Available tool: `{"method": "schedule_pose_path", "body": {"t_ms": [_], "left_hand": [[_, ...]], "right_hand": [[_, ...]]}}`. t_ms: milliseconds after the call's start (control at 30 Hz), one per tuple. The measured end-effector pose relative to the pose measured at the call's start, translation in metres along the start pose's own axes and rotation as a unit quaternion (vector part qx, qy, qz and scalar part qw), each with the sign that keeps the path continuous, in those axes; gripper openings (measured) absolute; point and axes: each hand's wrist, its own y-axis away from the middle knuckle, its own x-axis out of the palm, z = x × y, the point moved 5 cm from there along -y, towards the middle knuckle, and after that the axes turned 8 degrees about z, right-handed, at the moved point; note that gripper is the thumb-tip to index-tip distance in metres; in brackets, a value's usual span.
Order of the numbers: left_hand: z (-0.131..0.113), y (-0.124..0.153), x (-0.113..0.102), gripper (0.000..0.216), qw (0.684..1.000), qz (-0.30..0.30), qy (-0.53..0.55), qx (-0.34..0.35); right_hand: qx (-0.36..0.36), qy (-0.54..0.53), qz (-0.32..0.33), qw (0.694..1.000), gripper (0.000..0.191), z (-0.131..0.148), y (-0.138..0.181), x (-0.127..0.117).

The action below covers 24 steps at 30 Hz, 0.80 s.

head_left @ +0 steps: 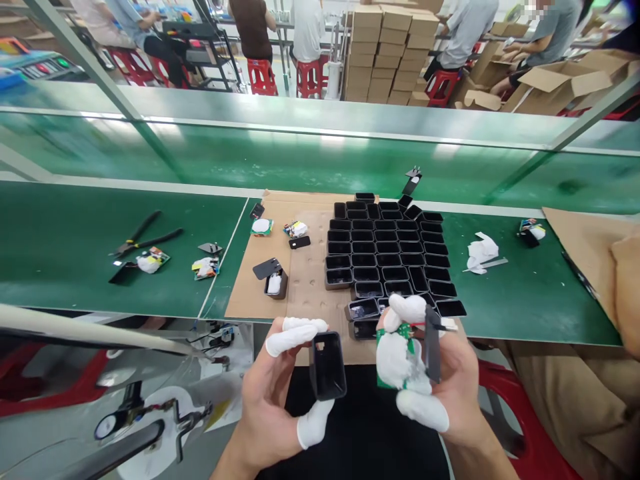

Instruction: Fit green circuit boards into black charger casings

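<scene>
L hand [273, 393] grips a black case [327, 365] w/ finger and thumb. R hand [443, 377] holds closed on a green board [400, 350] and black lid [432, 352].

**Around the bench**

Black pliers [145, 237] lie at the left on the green belt [60, 267]. A cardboard sheet [310, 280] carries a block of black casings [390, 250]. White paper scraps [481, 253] sit to its right. Stacked cartons [393, 53] and red stools [261, 75] stand far back.
</scene>
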Motion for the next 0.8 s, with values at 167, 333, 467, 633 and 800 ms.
{"method": "schedule_pose_path", "body": {"t_ms": [167,333,467,633,800], "left_hand": [[-0.001,0.001,-0.005,0.082,0.999,-0.026,-0.005,0.021],[-0.009,0.000,-0.004,0.079,0.998,0.011,-0.036,0.045],[-0.014,0.001,-0.001,0.077,0.996,0.035,-0.062,0.049],[-0.013,0.002,0.002,0.082,0.995,0.056,-0.072,0.047],[-0.015,-0.001,0.004,0.083,0.994,0.068,-0.075,0.042]], "right_hand": [[-0.049,-0.002,-0.014,0.999,0.051,0.009,0.004,0.024],[-0.100,0.070,0.039,0.992,0.069,0.012,0.005,0.028],[-0.120,0.127,0.063,0.983,0.069,0.019,-0.001,0.023],[-0.129,0.191,0.085,0.970,0.060,0.031,-0.008,0.022],[-0.134,0.199,0.099,0.966,0.062,0.030,-0.009,0.021]]}}
